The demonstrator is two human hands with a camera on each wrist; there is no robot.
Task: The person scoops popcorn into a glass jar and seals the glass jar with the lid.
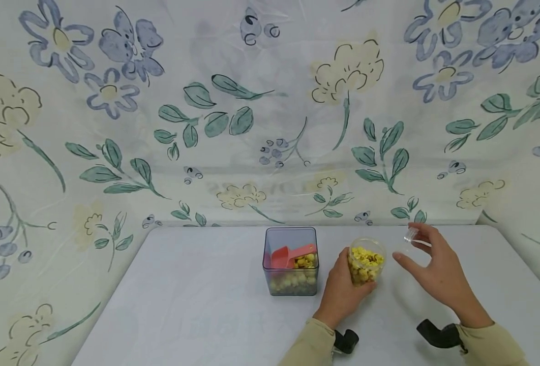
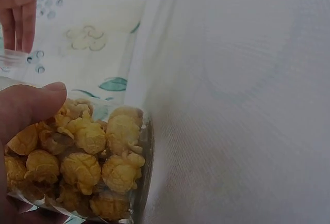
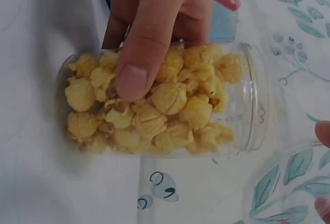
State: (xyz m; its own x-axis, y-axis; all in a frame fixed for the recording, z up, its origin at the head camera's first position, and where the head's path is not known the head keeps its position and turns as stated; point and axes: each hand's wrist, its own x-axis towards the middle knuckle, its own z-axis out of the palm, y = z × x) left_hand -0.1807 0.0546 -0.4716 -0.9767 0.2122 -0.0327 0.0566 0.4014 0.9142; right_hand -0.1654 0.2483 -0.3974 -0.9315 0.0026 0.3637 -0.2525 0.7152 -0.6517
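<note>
My left hand (image 1: 345, 277) grips a clear round jar (image 1: 366, 264) packed with yellow popcorn, just above the white table (image 1: 197, 305). The left wrist view shows my thumb (image 2: 28, 105) pressed on the jar (image 2: 87, 157). In the right wrist view the jar (image 3: 165, 105) shows its open mouth to the right, with my left hand (image 3: 149, 33) wrapped round it. A little to the right of the jar, my right hand (image 1: 427, 254) holds a clear lid (image 1: 412, 236) between fingertips and thumb. The lid (image 3: 289, 188) stays apart from the jar's mouth.
A square clear container (image 1: 291, 262) with popcorn and a pink scoop (image 1: 288, 255) stands just left of the jar. Floral cloth (image 1: 270, 127) hangs behind the table and on both sides. Black wrist mounts (image 1: 439, 335) sit near the table's front edge.
</note>
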